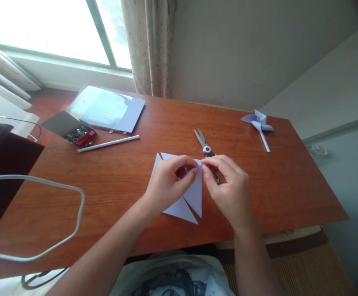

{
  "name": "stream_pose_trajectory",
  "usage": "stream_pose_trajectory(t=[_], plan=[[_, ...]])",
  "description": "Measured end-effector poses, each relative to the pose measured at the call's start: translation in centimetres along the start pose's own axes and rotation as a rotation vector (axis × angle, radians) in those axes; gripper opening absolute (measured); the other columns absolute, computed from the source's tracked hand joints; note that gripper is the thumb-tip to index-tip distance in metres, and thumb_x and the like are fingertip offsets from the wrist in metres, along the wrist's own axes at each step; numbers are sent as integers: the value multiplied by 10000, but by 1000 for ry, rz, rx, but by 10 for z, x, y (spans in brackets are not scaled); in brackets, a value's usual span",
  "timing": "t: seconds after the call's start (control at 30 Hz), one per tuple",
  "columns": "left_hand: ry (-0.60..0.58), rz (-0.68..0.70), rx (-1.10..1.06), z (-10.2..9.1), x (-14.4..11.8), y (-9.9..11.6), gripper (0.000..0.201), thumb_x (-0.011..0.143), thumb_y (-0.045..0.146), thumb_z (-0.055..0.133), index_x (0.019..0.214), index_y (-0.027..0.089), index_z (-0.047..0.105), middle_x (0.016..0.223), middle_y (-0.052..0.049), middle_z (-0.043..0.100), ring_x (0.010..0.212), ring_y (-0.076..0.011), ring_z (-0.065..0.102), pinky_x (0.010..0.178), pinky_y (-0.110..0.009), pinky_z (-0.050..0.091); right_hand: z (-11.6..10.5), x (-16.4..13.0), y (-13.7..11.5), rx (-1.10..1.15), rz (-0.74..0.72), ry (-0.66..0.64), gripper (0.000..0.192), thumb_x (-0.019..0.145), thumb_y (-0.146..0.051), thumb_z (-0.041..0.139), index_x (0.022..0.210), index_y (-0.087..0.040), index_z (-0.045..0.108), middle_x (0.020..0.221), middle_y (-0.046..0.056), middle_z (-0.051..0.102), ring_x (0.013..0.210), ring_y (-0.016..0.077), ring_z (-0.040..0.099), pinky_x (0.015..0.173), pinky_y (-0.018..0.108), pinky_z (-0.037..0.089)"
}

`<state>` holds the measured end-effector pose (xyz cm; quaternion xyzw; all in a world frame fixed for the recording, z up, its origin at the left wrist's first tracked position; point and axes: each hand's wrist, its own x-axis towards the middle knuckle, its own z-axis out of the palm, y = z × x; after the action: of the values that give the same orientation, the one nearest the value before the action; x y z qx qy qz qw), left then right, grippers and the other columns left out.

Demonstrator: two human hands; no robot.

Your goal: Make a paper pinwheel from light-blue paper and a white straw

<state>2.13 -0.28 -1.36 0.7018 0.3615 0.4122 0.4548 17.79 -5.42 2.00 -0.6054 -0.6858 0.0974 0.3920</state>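
Note:
A white square of paper [179,210] lies on the wooden table in front of me, with slits running in from its corners toward the middle. My left hand [166,179] reaches over it, thumb and forefinger pinched at the upper right corner of the paper. From the other side my right hand [228,185] pinches that same corner, its fingertips almost touching the left ones. The paper's centre is partly hidden under my left hand. Just beyond my right hand lies a pair of scissors [201,139], blades apart, handles partly covered.
A finished paper pinwheel [259,121] lies at the far right of the table [290,185]. At the back left are a rolled paper stick [108,144], an open box of small metal pieces [80,133] and a clear folder with paper [108,107]. A white cable [82,205] loops at the left.

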Motion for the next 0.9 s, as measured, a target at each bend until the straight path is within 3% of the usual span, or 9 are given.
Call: stream_pose_trajectory(t=[0.2, 0.57, 0.9], plan=[[-10, 0, 4, 1, -1, -2, 83, 888, 150, 646, 863, 143, 725, 688, 9, 656, 587, -86, 507, 557, -209, 400, 0, -2, 0, 10, -40, -17, 133, 933, -108, 626, 979, -202, 709, 915, 36, 711, 794, 161, 670, 759, 300, 558], [-36, -56, -25, -1, 0, 0, 129, 901, 209, 641, 834, 145, 731, 634, 14, 605, 574, -96, 490, 533, -218, 378, 3, -8, 6, -26, -67, 112, 126, 930, -142, 669, 922, -251, 733, 892, 29, 713, 804, 179, 682, 743, 333, 576], [-22, -127, -196, -1, 0, 2, 125, 886, 245, 676, 854, 140, 735, 711, -22, 690, 624, -117, 551, 562, -225, 413, 8, -17, 9, -101, -195, 155, 197, 930, -129, 677, 1013, -283, 767, 897, 32, 742, 827, 188, 704, 755, 339, 583]])
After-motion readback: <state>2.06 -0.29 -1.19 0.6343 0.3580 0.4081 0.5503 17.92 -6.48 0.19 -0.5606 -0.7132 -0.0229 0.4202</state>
